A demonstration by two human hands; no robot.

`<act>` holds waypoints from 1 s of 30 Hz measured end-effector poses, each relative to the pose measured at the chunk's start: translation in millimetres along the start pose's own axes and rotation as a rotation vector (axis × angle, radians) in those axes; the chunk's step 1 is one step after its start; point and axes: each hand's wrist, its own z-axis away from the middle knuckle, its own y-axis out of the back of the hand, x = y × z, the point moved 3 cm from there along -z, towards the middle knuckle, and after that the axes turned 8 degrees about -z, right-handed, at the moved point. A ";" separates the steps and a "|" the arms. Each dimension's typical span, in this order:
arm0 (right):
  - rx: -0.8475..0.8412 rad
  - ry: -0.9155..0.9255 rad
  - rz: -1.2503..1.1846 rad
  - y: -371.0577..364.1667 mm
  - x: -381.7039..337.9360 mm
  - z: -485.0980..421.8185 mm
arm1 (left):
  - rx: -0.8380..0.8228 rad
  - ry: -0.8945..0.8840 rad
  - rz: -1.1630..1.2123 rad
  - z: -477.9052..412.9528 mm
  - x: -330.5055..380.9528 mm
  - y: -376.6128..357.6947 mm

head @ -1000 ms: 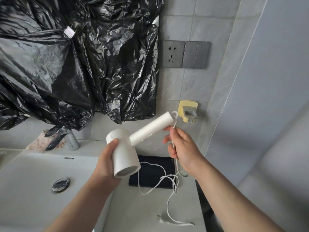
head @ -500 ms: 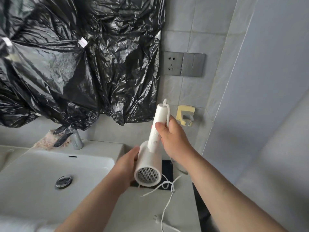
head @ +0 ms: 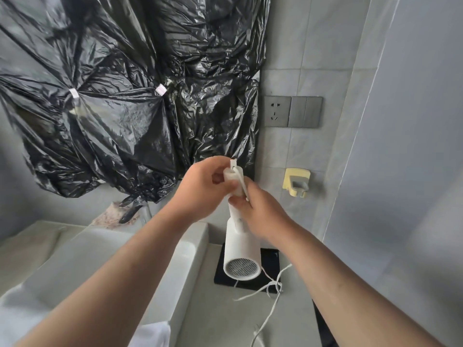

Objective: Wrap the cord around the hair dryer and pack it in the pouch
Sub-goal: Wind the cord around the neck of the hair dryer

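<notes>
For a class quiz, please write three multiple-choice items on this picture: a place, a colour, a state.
1. Where does the black pouch lie? A in the sink; B on the counter, below the held hair dryer; C on the floor.
2. What colour is the wall hook? A yellow; B red; C blue.
3. How is the cord? A wound tight round the barrel; B plugged into the socket; C mostly loose, trailing over the counter.
Answers: B, it lies flat on the counter; A, it is plainly yellow; C, its slack lies on the counter.
</notes>
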 end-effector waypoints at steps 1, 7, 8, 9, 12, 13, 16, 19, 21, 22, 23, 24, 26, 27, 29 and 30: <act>0.003 0.004 -0.039 -0.3 -2.5 -1.2 | 0.022 0.002 -0.003 0.1 0.4 3.7; 0.133 -0.070 -0.228 -1.0 2.1 -1.0 | 0.159 0.096 0.212 -4.4 -11.9 36.2; 0.171 -0.087 -0.224 -1.8 3.8 -0.1 | 0.163 0.109 0.265 -4.5 -15.4 39.1; 0.212 -0.103 -0.222 -2.6 4.6 0.9 | 0.167 0.122 0.312 -4.6 -19.8 41.8; 0.284 -0.142 -0.253 -7.5 6.9 2.4 | 0.192 0.161 0.401 -3.8 -34.2 49.1; 0.281 -0.164 -0.260 -9.6 7.7 2.8 | 0.201 0.167 0.421 -3.4 -39.9 51.3; 0.266 -0.238 -0.263 -17.0 10.8 3.4 | 0.233 0.153 0.409 0.2 -53.5 55.4; 0.297 -0.359 -0.241 -22.9 15.5 7.0 | 0.264 0.134 0.391 6.8 -62.4 53.8; 0.300 -0.484 -0.163 -24.5 22.0 13.7 | 0.289 0.144 0.418 10.2 -68.2 53.1; 0.282 -0.560 -0.175 -26.7 26.5 19.2 | 0.298 0.154 0.455 11.1 -71.8 53.2; 0.250 -0.631 -0.260 -30.4 31.3 25.4 | 0.301 0.165 0.499 11.2 -75.5 53.3; 0.216 -0.689 -0.401 -35.4 35.1 30.9 | 0.298 0.171 0.539 10.8 -78.5 53.0; 0.169 -0.760 -0.637 -43.3 39.8 39.6 | 0.283 0.176 0.597 10.8 -83.0 50.1; 0.161 -0.782 -0.698 -45.4 43.8 43.0 | 0.274 0.176 0.616 12.5 -84.3 47.2; 0.164 -0.822 -0.795 -49.6 55.0 48.9 | 0.243 0.162 0.648 19.2 -87.4 38.9; 0.178 -0.843 -0.838 -51.9 61.1 51.9 | 0.225 0.147 0.659 22.9 -90.0 34.3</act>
